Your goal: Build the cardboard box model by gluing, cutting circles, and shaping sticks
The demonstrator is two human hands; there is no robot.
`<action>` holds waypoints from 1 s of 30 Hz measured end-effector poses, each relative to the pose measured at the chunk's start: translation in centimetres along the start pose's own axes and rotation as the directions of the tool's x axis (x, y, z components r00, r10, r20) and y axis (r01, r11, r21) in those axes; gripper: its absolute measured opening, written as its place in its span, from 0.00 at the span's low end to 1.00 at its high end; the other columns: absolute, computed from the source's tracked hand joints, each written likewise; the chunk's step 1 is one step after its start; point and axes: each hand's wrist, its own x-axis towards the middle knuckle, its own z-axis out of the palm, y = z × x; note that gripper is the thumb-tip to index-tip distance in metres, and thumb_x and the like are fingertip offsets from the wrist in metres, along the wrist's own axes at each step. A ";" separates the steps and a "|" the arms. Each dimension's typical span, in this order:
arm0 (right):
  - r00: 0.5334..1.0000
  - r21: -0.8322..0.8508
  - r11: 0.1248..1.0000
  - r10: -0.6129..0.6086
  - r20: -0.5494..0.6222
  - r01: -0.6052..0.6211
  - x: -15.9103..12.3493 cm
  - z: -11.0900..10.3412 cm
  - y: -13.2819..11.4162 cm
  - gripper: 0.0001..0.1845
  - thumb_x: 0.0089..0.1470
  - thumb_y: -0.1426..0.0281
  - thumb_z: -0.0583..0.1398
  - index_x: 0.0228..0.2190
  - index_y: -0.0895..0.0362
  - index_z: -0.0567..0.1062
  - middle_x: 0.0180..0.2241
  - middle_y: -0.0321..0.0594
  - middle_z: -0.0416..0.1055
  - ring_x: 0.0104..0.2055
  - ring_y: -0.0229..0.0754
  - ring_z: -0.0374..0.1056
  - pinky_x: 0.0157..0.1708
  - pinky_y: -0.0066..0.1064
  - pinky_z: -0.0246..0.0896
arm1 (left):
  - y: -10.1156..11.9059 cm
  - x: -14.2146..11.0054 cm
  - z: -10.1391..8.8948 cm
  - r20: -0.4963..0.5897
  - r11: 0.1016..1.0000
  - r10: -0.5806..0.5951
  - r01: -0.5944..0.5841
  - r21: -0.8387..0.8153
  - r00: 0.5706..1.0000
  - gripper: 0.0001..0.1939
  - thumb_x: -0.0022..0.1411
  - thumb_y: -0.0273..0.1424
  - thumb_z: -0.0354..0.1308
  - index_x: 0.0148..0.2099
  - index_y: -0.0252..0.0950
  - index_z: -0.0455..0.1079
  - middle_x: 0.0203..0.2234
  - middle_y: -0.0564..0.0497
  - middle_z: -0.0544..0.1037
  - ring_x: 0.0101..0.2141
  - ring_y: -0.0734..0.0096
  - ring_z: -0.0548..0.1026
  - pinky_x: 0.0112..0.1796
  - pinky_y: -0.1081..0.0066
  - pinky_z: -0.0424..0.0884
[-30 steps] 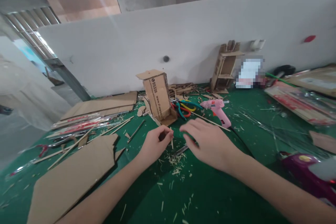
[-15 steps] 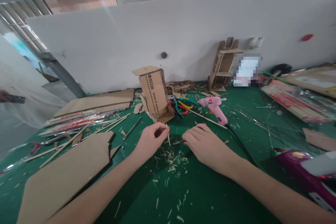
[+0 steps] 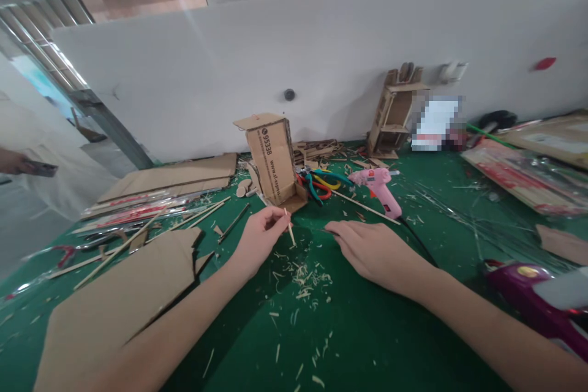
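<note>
Between thumb and fingers, my left hand pinches a short, thin wooden stick that points down toward the table. My right hand is closed on a slim tool with a thin grey tip; it looks like a small blade, but the fingers hide most of it. The tip lies a little to the right of the stick, apart from it. Below both hands, pale wood shavings are scattered on the green table. A cardboard model with printed numbers stands just beyond my left hand.
A pink glue gun with a black cord lies beyond my right hand, near pliers. Cardboard sheets and sticks lie left. A cardboard shelf leans by the white wall; a purple device is at right. Another person's hand shows far left.
My right hand has moved slightly right with its tool, away from the stick. The stick in my left hand is a bit higher and tilts differently.
</note>
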 end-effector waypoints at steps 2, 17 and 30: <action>1.000 -0.008 1.000 -0.006 0.020 0.006 0.1 0.1 -0.2 0.13 0.58 0.76 0.49 0.44 0.57 0.68 0.34 0.40 0.73 0.34 0.42 0.68 0.27 0.30 0.53 | 0.1 0.0 0.0 0.011 1.000 -0.002 0.001 0.012 1.000 0.14 0.59 0.40 0.55 0.34 0.34 0.69 0.26 0.51 0.73 0.29 0.71 0.70 0.32 0.73 0.67; 0.992 -0.227 0.972 -0.077 -0.099 0.053 1.5 0.6 -1.9 0.09 0.61 0.71 0.52 0.31 0.55 0.70 0.24 0.35 0.71 0.26 0.39 0.63 0.22 0.32 0.39 | 0.7 -0.4 0.2 0.166 0.996 0.047 -0.059 0.067 0.985 0.13 0.60 0.38 0.54 0.34 0.34 0.73 0.28 0.50 0.78 0.31 0.70 0.74 0.35 0.72 0.68; 1.000 -0.197 0.980 0.002 0.017 0.001 2.0 0.7 -3.0 0.05 0.56 0.75 0.55 0.34 0.55 0.70 0.26 0.32 0.71 0.21 0.37 0.63 0.19 0.33 0.31 | 0.3 -0.3 0.3 0.153 0.993 0.055 -0.070 0.094 0.987 0.13 0.61 0.36 0.54 0.31 0.33 0.72 0.27 0.50 0.77 0.31 0.71 0.73 0.35 0.73 0.67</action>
